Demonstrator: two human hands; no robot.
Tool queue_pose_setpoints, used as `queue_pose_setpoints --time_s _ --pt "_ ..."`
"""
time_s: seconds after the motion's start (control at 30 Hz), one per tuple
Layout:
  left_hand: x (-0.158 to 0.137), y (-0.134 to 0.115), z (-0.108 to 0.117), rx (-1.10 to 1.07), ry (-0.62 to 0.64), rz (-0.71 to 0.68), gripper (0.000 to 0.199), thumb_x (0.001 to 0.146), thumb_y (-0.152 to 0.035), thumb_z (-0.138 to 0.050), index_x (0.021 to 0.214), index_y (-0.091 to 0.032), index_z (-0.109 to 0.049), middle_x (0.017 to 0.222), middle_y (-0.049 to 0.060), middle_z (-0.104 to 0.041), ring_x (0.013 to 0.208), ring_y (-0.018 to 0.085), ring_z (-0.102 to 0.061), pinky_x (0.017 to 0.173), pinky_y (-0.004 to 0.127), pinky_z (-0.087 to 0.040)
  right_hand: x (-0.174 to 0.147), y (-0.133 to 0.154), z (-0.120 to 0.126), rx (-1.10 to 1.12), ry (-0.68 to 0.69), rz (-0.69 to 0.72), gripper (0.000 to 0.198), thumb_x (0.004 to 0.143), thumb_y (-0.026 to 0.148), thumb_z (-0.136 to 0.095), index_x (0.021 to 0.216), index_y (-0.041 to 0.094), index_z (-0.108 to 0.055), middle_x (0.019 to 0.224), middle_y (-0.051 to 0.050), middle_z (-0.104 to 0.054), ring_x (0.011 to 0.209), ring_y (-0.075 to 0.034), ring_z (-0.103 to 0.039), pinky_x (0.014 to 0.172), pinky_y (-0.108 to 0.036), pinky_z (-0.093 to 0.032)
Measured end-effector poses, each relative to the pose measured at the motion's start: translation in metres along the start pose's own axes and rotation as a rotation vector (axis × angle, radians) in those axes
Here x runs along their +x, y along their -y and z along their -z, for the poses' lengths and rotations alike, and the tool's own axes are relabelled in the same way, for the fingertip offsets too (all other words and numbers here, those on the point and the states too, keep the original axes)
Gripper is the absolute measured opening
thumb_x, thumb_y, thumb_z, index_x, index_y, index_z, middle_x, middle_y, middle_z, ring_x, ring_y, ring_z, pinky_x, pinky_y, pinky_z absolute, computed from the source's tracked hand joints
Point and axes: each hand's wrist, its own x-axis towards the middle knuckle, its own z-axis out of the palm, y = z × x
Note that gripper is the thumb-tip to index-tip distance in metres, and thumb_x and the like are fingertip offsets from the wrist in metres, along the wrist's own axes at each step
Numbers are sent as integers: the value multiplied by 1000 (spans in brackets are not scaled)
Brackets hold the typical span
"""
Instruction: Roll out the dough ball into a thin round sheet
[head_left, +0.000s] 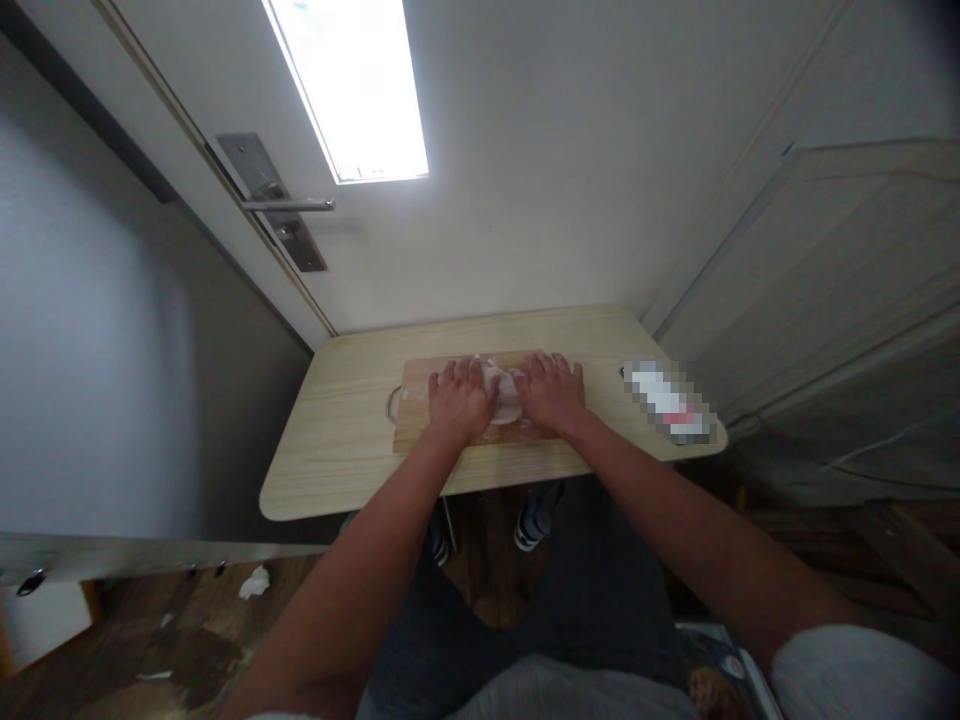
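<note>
A pale, floury piece of dough (pixel 507 402) lies on a wooden cutting board (pixel 414 425). My left hand (pixel 460 398) is on the dough's left part, fingers curled over toward its far side and thumb against the dough. On the right part, my right hand (pixel 553 388) bears down in the same way, its fingers bent forward and down. Both hands cover much of the dough, so only the middle shows between them. White flour marks the board around them. A metal loop handle (pixel 391 404) sticks out at the board's left end.
The board rests on a small light-wood table (pixel 330 440) against a white door (pixel 525 200) with a lever handle (pixel 292 205). A blurred-out item (pixel 667 402) lies at the table's right end. Crumpled tissue (pixel 255 582) is on the floor at left.
</note>
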Motion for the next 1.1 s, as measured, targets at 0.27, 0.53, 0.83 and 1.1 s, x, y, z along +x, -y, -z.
queue_pose_setpoints --time_s 0.27,0.53,0.83,1.1 --pt "36 10 -9 -9 66 7 58 101 -55 -20 140 -27 -52 147 11 -52 134 35 -45 110 66 -27 34 -5 -7 11 47 -18 55 100 49 -33 142 17 -50 148 -15 -50 133 -35 -42 107 -56 -29" --pt "68 18 -16 -16 140 14 59 100 -56 -18 143 -29 -49 151 10 -47 135 36 -43 108 68 -29 70 -10 -17 40 132 -48 56 99 51 -36 142 17 -51 146 -16 -51 130 -34 -46 105 -54 -34" --pt "91 23 -21 -37 202 50 59 100 -56 -18 143 -29 -49 151 11 -46 135 35 -43 108 67 -30 98 -14 -25 67 193 -55 60 98 56 -39 137 13 -55 139 -19 -56 127 -35 -49 103 -52 -37" --pt "86 20 -19 -18 165 48 57 100 -53 -20 141 -27 -51 149 11 -50 133 35 -44 107 66 -31 89 -13 -23 58 141 -23 53 98 51 -41 135 15 -56 138 -18 -58 125 -34 -49 103 -51 -36"
